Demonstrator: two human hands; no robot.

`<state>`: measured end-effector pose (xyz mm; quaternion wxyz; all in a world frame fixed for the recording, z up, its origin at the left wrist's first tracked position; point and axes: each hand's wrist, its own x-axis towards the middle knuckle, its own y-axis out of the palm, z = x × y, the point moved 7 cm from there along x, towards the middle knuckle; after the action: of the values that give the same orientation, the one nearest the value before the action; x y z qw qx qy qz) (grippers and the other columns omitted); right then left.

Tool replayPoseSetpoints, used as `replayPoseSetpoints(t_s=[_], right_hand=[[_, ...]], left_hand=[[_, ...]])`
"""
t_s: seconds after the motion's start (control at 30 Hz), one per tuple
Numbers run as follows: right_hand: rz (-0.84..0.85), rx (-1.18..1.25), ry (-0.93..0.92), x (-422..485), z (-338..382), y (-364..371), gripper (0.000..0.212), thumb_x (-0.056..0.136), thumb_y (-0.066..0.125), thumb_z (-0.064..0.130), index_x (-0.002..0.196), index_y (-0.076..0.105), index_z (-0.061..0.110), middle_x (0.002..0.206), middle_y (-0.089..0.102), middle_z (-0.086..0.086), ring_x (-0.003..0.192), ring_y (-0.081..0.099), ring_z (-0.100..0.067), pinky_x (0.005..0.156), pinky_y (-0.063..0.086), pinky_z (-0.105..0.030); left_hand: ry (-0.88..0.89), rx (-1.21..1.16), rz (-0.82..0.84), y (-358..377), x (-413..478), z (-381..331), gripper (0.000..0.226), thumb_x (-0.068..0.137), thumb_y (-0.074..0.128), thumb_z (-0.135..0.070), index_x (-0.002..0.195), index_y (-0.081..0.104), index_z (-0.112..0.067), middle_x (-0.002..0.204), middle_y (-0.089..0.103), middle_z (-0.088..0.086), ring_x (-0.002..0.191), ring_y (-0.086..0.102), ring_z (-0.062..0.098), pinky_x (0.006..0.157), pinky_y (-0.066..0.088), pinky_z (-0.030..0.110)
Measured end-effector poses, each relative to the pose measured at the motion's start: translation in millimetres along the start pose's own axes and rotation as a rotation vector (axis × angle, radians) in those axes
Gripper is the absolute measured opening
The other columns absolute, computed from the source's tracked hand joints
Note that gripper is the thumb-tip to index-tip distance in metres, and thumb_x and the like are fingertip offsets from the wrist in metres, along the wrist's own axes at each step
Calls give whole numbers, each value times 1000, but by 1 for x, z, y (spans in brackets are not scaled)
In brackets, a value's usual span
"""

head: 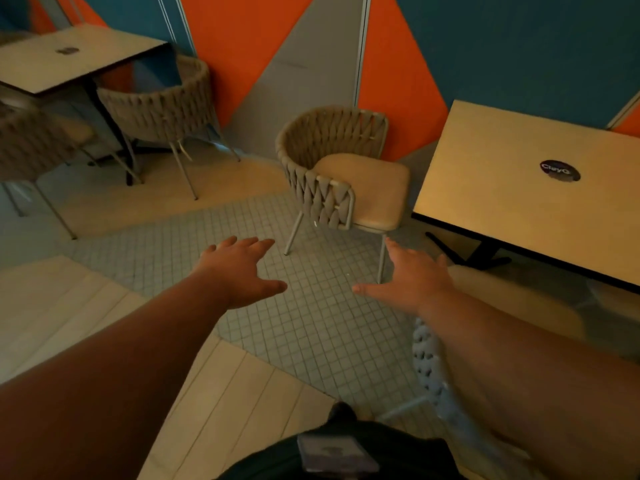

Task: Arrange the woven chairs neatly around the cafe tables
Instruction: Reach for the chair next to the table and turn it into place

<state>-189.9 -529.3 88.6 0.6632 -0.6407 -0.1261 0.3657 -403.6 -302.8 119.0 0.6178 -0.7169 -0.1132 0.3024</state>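
Observation:
A woven chair [322, 188] with a beige seat cushion stands in the middle, its seat facing the square cafe table [512, 209] on the right. Both my arms reach toward it. My left hand [239, 268] hovers with fingers spread, short of the chair's front leg. My right hand [412, 278] is also spread and empty, just below the seat's near corner. Neither hand touches the chair. Under my right forearm, part of another woven chair [427, 362] shows beside the same table.
A second cafe table [41, 67] stands at the far left with a woven chair [162, 109] tucked behind it and another chair [27, 147] at the left edge. An orange, blue and grey wall [277, 57] runs behind. The floor is small grey tiles and pale planks.

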Motion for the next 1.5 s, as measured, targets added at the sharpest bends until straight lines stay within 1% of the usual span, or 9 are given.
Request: replayPoseSetpoints(t_s=[0.1, 0.3, 0.43, 0.53, 0.73, 0.87, 1.07, 1.3, 1.5], right_hand=[[47, 22, 10, 57, 8, -13, 155, 35, 25, 117, 163, 5, 32, 166, 30, -4, 151, 28, -31, 120, 14, -65], [39, -16, 30, 152, 38, -45, 154, 35, 25, 116, 163, 11, 31, 160, 41, -4, 147, 34, -33, 119, 19, -65], [21, -10, 72, 211, 63, -54, 150, 39, 27, 115, 163, 10, 32, 162, 39, -4, 147, 33, -32, 119, 19, -64], [8, 36, 133, 250, 80, -51, 150, 38, 27, 114, 163, 7, 34, 162, 38, -4, 147, 32, -32, 119, 12, -65], [45, 103, 295, 312, 109, -46, 150, 36, 26, 114, 162, 8, 34, 161, 38, -3, 147, 32, -32, 119, 15, -66], [38, 157, 364, 343, 118, -42, 140, 43, 33, 110, 160, 12, 35, 156, 44, -2, 145, 34, -31, 118, 10, -64], [105, 182, 412, 399, 101, -28, 141, 46, 34, 110, 162, 8, 33, 163, 34, -3, 151, 24, -32, 122, 7, -64], [175, 197, 430, 472, 98, 5, 138, 49, 31, 109, 162, 7, 33, 162, 35, -1, 150, 24, -33, 120, 10, -64], [198, 322, 507, 514, 107, 25, 130, 58, 36, 102, 163, 6, 32, 166, 27, -3, 155, 11, -35, 123, 0, -63]], left_hand=[[6, 2, -5, -23, 56, 12, 103, 78, 49, -86, 160, 8, -40, 169, 18, -3, 155, 13, 32, 123, 15, 58], [42, 6, 6, -49, 160, 47, 104, 74, 45, -90, 159, 7, -42, 169, 17, -4, 155, 12, 31, 123, 14, 58], [79, 31, 6, -60, 234, 80, 106, 72, 43, -92, 159, 7, -43, 169, 18, -4, 155, 12, 32, 122, 15, 57], [153, 59, -7, -71, 296, 106, 106, 71, 43, -92, 159, 7, -43, 169, 19, -4, 155, 13, 32, 121, 15, 57], [315, 193, 35, -95, 399, 146, 106, 73, 42, -91, 159, 4, -42, 170, 16, -5, 155, 11, 31, 122, 14, 55], [438, 245, 70, -100, 460, 135, 104, 76, 44, -89, 160, 6, -41, 170, 17, -4, 155, 12, 32, 121, 15, 55], [518, 283, 81, -99, 549, 114, 105, 74, 45, -89, 160, 12, -39, 168, 22, -4, 154, 16, 31, 121, 19, 54], [582, 332, 89, -84, 640, 102, 118, 58, 42, -95, 159, 15, -39, 165, 29, -7, 152, 20, 27, 119, 24, 55], [621, 423, 187, -58, 715, 99, 126, 49, 38, -100, 158, 14, -43, 165, 27, -10, 152, 18, 27, 118, 23, 54]])
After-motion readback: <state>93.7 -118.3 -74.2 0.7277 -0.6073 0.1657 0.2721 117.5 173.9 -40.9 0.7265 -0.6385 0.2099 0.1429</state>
